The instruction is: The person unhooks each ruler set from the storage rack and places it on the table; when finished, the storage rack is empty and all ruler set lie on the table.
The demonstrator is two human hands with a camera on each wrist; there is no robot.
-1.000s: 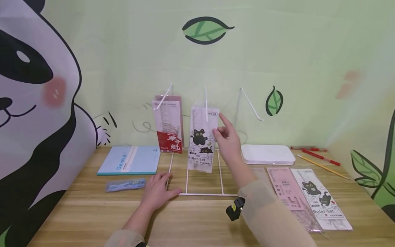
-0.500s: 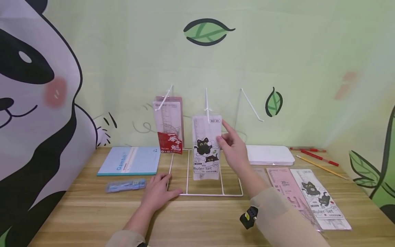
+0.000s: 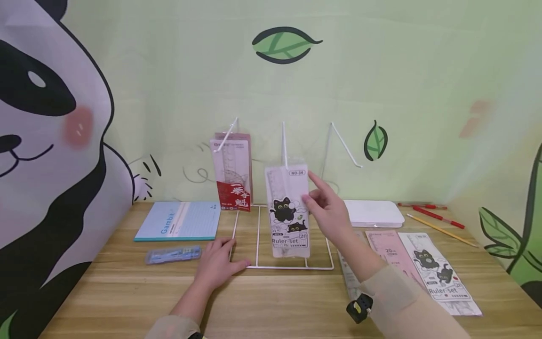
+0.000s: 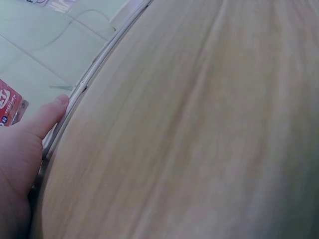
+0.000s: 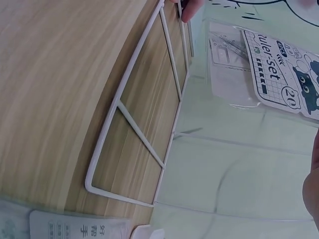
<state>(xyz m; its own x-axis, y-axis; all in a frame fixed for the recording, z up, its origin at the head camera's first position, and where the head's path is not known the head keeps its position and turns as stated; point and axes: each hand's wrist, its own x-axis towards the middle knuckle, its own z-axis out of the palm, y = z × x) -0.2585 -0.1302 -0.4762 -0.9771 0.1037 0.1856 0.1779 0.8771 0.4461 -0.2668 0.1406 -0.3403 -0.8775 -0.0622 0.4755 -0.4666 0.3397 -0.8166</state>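
My right hand (image 3: 332,214) pinches the right edge of a ruler set package (image 3: 282,188) printed with black cats, thumb in front. The package stands upright, its clear top edge right at the front tip of the middle white hook (image 3: 284,141). In the right wrist view the lower part of the ruler set (image 5: 271,69) shows, with little of the hand. My left hand (image 3: 217,260) rests on the front left corner of the white wire rack (image 3: 288,268). Its thumb (image 4: 52,112) lies along the front rod in the left wrist view.
Another ruler set (image 3: 230,162) hangs on the left hook; the right hook (image 3: 346,145) is bare. A blue notebook (image 3: 178,220) and a blue pen case (image 3: 173,254) lie left. Right are a white case (image 3: 374,213), pencils (image 3: 442,230) and more ruler sets (image 3: 440,273).
My right hand has drawn the ruler set toward me, down and slightly right, along the middle hook to its tip. The left hand has stayed on the rack.
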